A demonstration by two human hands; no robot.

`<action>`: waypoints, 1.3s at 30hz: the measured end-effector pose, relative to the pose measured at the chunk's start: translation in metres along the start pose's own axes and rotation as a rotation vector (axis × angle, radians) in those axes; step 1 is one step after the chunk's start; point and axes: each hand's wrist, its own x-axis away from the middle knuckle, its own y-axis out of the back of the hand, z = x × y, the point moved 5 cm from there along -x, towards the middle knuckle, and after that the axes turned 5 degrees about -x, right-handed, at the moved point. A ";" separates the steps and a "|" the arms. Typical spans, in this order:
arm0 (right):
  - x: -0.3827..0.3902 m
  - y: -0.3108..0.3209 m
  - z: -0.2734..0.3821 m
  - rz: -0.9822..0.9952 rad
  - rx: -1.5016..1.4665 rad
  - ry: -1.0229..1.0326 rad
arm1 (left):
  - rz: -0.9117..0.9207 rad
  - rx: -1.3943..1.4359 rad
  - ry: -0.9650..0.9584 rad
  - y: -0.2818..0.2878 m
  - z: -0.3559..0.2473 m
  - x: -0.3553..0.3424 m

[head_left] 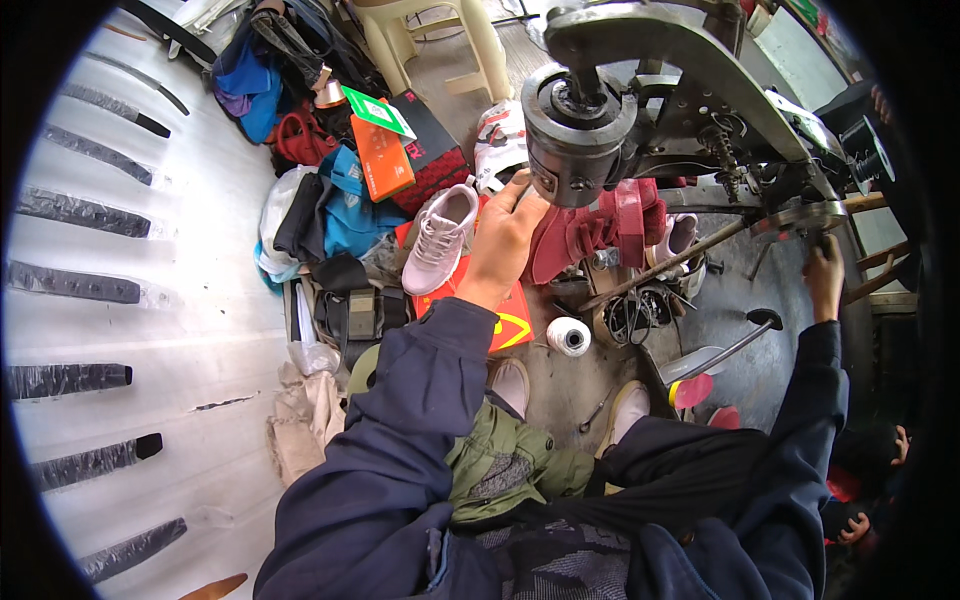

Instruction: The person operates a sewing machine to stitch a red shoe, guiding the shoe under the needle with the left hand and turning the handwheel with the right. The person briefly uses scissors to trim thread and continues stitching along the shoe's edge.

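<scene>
In the head view, a grey metal stitching machine (640, 90) stands in front of the person, its round head hanging over a dark red shoe (600, 225) set on the machine's arm. The left hand (505, 240) reaches up beside the shoe's left edge, just under the round head; its grip is closed loosely, fingers curled against the red material, thumb touching the machine head. The right hand (825, 275) is well apart, far to the right, its grip wrapped around the rim of the machine's hand wheel (800, 215); how tightly it closes cannot be told.

On the floor below the shoe lies a white spool of thread (568, 336), near a red and yellow flat packet (510, 320). A pale pink sneaker (440, 235) lies just left of the left hand, with an orange box (383, 155) and a heap of blue cloth (345, 205) beyond it. Both sleeves are dark blue; an olive jacket (505, 465) lies across the lap.
</scene>
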 end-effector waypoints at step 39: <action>0.062 -0.075 0.007 0.501 -0.108 -0.302 | 0.059 0.022 0.016 0.000 -0.010 -0.007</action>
